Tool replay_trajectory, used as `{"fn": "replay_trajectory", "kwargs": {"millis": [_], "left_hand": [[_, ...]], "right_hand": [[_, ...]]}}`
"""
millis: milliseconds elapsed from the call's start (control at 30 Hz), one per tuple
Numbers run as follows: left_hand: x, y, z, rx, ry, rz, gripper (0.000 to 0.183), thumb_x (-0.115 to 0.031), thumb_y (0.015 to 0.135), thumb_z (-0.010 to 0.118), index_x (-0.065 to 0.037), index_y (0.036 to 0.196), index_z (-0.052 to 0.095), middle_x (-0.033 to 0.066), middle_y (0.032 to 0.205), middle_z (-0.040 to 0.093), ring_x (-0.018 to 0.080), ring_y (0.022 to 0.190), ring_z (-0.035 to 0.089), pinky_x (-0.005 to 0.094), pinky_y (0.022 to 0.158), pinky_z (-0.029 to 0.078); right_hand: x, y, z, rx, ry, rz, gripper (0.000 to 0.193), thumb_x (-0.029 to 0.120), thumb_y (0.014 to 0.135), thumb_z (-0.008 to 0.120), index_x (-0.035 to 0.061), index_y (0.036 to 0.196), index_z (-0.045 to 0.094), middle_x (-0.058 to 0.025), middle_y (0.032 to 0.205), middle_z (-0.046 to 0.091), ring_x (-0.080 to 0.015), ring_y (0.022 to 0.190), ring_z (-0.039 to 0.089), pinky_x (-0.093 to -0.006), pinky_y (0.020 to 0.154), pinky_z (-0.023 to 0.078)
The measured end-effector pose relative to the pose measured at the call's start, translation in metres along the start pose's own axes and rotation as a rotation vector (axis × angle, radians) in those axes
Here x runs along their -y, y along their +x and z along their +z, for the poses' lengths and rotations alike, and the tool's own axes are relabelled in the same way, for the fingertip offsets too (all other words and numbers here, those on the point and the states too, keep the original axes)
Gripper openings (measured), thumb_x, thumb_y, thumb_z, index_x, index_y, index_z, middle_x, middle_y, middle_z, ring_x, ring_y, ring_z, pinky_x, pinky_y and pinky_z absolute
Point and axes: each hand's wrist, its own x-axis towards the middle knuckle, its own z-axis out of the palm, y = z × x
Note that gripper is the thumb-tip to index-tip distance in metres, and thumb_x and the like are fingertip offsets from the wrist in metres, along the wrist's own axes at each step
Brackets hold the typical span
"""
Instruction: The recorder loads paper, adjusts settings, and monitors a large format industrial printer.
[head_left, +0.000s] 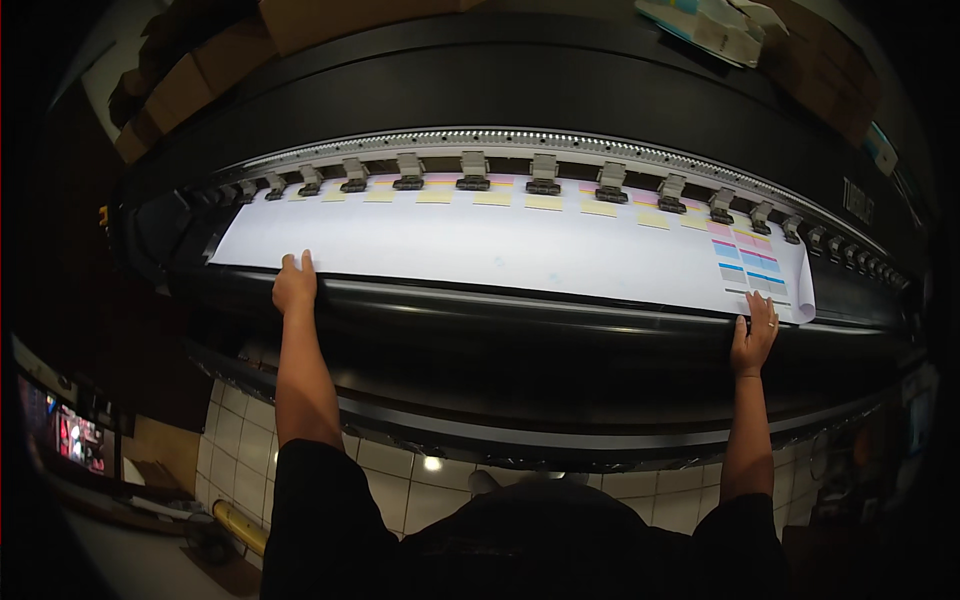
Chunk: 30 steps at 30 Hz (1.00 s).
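A wide sheet of white printing paper (430,232) lies across the front of a large-format printer (480,80). Yellow and pink blocks run along its far side, and pink, blue and grey bars stand at its right end. At the near left edge, my left hand (294,285) is closed on the paper's rim, its other fingers hidden. My right hand (755,336) touches the near right edge beside the coloured bars, with fingers stretched out over the paper and thumb apart. The paper's right end curls up.
Grey pinch rollers (543,175) line the far side of the paper under a lit rail. Cardboard boxes (235,60) rest on the printer top at left. A lit screen (78,438) stands at lower left, near a yellow roll (240,526) on the tiled floor (385,487).
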Motion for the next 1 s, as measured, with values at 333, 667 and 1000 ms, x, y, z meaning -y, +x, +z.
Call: {"fn": "replay_trajectory", "kwargs": {"millis": [333,667,1000], "left_hand": [[-0.02,-0.049,0.018,-0.133,-0.524,-0.199,0.079,-0.067,0.098,0.034,-0.007,0.15,0.032,0.0269,0.138,0.055,0.0462,0.125,0.053,0.0491,0.103,0.043],[-0.259,-0.592,-0.024,0.587,-0.652,1.003,0.034,-0.027,0.093,0.062,-0.009,0.121,0.064,0.0098,0.099,0.066,0.0281,0.093,0.063,0.0441,0.091,0.041],[-0.286,-0.666,0.03,0.233,-0.385,0.51,0.05,-0.046,0.103,0.038,-0.008,0.104,0.07,0.0193,0.1,0.071,0.0452,0.091,0.066,0.0518,0.077,0.05]], "right_hand": [[0.002,0.01,-0.006,-0.135,0.257,0.031,0.051,0.031,0.089,0.053,0.011,0.136,0.053,-0.0138,0.138,0.054,-0.0412,0.136,0.041,-0.0585,0.114,0.024],[0.022,-0.156,-0.162,0.665,1.027,-0.415,0.044,0.022,0.089,0.063,0.0066,0.13,0.058,-0.016,0.128,0.061,-0.0338,0.122,0.057,-0.0481,0.105,0.04],[-0.323,-0.327,-0.259,1.147,0.782,0.566,0.057,0.055,0.102,0.044,0.0094,0.132,0.059,-0.0168,0.131,0.062,-0.0342,0.121,0.058,-0.041,0.103,0.044]]}}
